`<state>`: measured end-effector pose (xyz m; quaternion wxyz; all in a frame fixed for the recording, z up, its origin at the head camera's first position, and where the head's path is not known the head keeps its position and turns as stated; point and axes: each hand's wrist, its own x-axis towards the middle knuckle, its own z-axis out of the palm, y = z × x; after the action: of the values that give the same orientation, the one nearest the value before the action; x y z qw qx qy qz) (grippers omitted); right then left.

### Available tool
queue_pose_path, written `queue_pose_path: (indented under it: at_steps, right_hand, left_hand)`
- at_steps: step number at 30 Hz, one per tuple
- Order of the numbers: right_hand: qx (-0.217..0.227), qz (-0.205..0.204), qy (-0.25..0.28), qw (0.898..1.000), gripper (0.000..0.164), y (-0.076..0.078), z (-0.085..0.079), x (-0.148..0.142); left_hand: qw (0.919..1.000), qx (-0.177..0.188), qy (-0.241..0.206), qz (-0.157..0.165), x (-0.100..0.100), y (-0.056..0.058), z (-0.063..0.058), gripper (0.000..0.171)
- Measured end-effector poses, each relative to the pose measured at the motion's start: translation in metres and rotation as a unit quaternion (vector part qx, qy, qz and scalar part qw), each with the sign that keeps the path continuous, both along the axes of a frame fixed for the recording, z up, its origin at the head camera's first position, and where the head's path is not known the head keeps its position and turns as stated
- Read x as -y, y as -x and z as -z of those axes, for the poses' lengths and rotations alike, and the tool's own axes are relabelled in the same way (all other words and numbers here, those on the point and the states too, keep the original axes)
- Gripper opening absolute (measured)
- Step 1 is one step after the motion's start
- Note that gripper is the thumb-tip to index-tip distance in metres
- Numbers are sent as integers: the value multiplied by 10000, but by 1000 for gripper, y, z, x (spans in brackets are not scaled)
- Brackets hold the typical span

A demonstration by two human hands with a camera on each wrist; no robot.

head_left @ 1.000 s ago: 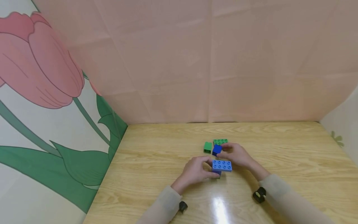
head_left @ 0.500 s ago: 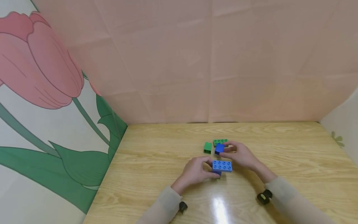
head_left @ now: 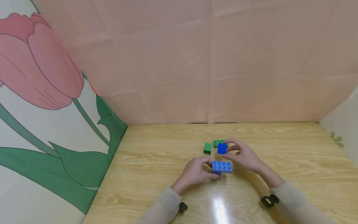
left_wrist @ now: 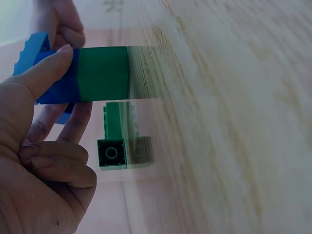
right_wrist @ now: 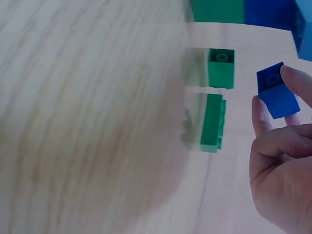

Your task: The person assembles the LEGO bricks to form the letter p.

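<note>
My left hand (head_left: 195, 169) grips a stack of toy building bricks standing on the table. On top lies a light blue eight-stud brick (head_left: 222, 166), jutting out to the right. Below it in the left wrist view come a dark blue brick (left_wrist: 63, 91) between finger and thumb, then a green brick (left_wrist: 104, 73) at the tabletop. Just behind the stack, my right hand (head_left: 243, 157) pinches a small blue brick (head_left: 222, 148) between thumb and fingers. The right wrist view shows this brick raised off the table and tilted, its hollow underside visible.
Behind the hands, a small green brick (head_left: 207, 148) lies on its side on the wooden table (head_left: 156, 149). Beside it sits a flat green studded brick (head_left: 218, 143), partly hidden by the right hand's brick. A pink cloth (head_left: 173, 68) hangs along the table's back edge.
My right hand has shifted a little right with the small blue brick, which has turned in the fingers. The left hand and its stack stay in place.
</note>
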<state>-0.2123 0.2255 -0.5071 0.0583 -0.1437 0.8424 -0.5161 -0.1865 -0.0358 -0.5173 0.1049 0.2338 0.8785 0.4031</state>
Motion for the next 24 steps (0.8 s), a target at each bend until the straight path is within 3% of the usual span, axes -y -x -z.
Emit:
queue_pose_path:
  at_steps: [6,24]
  right_hand:
    - [-334,-5,19,9994,54,-7,-11,1]
    - [-699,-364,266,9965,50,-34,-34,8]
  left_hand:
    - [9999,100,-36,-15,0,0,-1,27]
    - [10000,-3,63,-36,0,2,1,28]
